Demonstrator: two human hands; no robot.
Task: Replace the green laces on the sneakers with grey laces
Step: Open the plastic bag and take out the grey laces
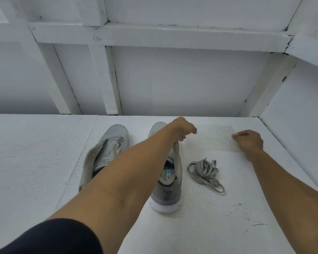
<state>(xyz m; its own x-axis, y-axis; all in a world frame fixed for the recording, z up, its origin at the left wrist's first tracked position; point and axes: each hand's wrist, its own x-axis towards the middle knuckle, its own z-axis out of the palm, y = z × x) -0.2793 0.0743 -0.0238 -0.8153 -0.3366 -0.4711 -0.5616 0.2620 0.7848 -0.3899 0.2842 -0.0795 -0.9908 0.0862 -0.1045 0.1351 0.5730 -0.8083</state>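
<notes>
So both sneakers sit unlaced on the white table (44, 162), toes pointing away, with the left sneaker (108, 149) just beside the right sneaker (170, 182). No green laces anywhere in view. What matters now is the grey laces (205, 173): a loose bundle just right of the right sneaker, its long axis running diagonally away and to the left. It lies closer to the person than either hand, roughly between them. The left hand (184, 130) hangs over the right sneaker's toe, fingers curled down, and I can't tell if they're pinching the tongue. The right hand (248, 140) rests on the table with fingers curled in and nothing visible in them. I'd say it has the clearer path back to the bundle.
</notes>
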